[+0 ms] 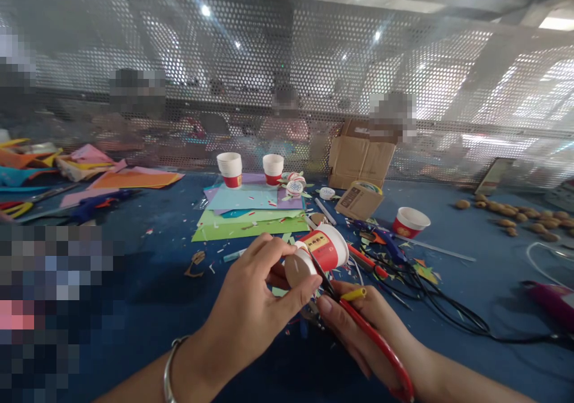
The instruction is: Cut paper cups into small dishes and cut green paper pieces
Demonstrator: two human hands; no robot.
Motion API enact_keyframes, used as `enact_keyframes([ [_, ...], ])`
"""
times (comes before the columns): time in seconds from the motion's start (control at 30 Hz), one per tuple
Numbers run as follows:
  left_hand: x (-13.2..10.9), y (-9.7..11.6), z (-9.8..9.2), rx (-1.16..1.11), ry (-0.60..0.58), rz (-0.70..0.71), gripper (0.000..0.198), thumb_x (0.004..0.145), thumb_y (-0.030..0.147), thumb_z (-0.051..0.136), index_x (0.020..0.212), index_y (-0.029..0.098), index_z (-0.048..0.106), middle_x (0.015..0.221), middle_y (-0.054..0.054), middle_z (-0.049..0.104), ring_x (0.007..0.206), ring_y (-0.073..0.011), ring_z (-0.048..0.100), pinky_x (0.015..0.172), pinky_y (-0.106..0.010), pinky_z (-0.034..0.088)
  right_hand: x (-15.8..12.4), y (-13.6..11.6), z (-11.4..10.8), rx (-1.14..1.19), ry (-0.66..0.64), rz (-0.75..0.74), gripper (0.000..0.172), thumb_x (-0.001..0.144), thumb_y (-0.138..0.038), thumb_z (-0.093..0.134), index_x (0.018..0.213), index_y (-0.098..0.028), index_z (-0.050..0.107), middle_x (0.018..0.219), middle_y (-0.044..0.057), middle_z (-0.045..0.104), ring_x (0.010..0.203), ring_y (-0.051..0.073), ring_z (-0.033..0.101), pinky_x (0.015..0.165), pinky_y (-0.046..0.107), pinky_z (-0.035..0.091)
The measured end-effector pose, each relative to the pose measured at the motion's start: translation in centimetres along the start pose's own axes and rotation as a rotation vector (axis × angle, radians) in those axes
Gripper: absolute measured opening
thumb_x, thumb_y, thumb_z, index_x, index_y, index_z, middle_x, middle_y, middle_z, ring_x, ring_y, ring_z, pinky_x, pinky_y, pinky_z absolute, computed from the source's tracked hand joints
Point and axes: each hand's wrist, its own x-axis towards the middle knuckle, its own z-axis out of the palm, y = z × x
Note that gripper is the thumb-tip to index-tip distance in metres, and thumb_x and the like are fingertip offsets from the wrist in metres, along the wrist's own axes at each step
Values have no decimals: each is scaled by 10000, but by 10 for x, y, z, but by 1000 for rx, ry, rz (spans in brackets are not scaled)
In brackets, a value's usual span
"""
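Observation:
My left hand [253, 307] grips a red and white paper cup [320, 250] lying on its side, bottom toward me, thumb and fingers wrapped round its base. My right hand [359, 325] is closed on red-handled scissors [359, 316] whose dark blades touch the cup's side near the base. Both hands hover just above the blue table [147, 283]. A bracelet sits on my left wrist.
Coloured paper sheets [251, 214] lie ahead, with two paper cups [231, 170] behind them and another cup [410, 222] at right. A cardboard box [361, 158], a glue gun with black cable [430, 298], nuts [515, 217] and paper scraps are about. A perforated screen stands behind.

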Motion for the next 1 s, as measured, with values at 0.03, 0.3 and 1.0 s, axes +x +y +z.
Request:
enact_keyframes([
  [0.03, 0, 0, -1, 16, 3, 1, 228, 861, 387, 714, 1008, 242, 615, 979, -31, 595, 788, -145, 645, 667, -274, 618, 0, 0, 0, -1, 1, 7, 451, 932, -598, 574, 892, -149, 600, 408, -90, 456, 312, 43, 337, 354, 207, 186],
  [0.3, 3, 4, -5, 113, 10, 23, 231, 870, 422, 694, 890, 209, 608, 886, -34, 564, 734, -142, 596, 605, -247, 572, 2, 0, 1, -11, 23, 18, 464, 882, -629, 623, 813, -178, 534, 479, -78, 464, 345, 37, 337, 363, 202, 171],
  [1.0, 5, 6, -8, 65, 10, 49, 198, 850, 371, 725, 944, 216, 646, 887, -23, 575, 702, -123, 599, 576, -226, 551, 3, -5, -7, -108, 43, -64, 439, 846, -587, 688, 803, -158, 605, 552, -47, 455, 472, 78, 360, 424, 217, 265],
])
